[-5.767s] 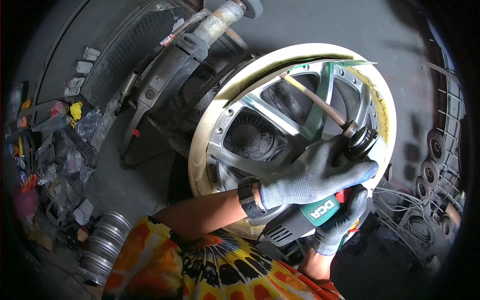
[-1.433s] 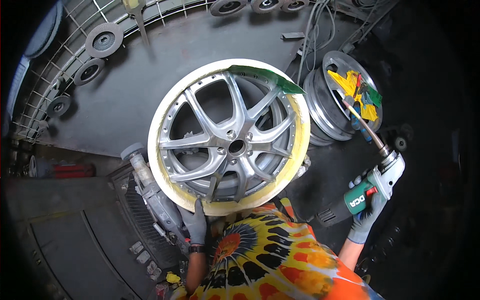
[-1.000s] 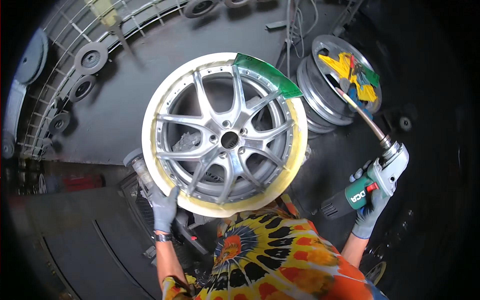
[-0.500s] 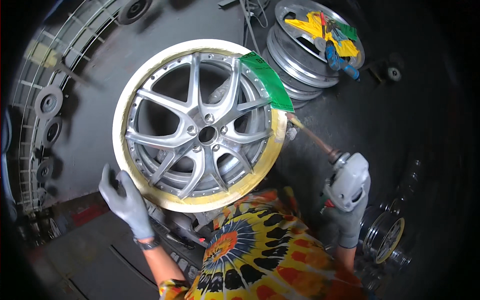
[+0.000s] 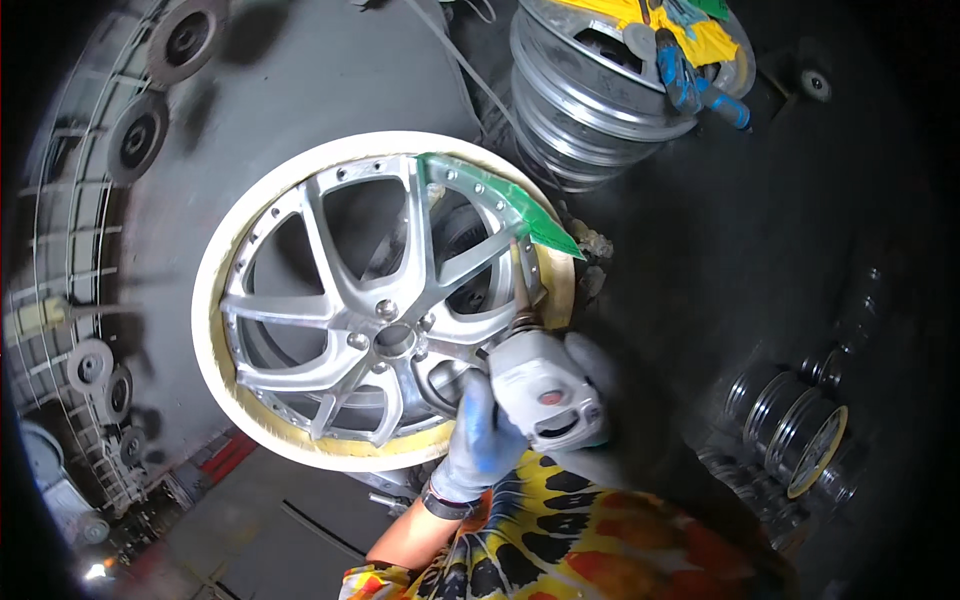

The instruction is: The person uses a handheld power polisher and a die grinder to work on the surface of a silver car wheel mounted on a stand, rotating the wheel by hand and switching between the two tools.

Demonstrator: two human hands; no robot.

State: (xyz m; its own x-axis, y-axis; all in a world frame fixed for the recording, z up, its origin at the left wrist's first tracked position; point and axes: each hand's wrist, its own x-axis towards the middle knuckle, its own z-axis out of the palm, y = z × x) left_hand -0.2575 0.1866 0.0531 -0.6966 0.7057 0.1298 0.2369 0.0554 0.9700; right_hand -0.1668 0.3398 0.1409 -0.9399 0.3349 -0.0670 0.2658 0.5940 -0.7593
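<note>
1 power tool (image 5: 540,382), right hand (image 5: 595,366) gripping it, points up-frame over the wheel (image 5: 412,285), left hand (image 5: 480,445) alongside, its grip hidden.

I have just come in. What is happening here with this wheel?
The person's gloved right hand holds a power tool, its rod over the wheel near a green strip. The left hand is close beside the tool; whether it grips is unclear. Beyond, yellow cloth lies on stacked wheels.
</note>
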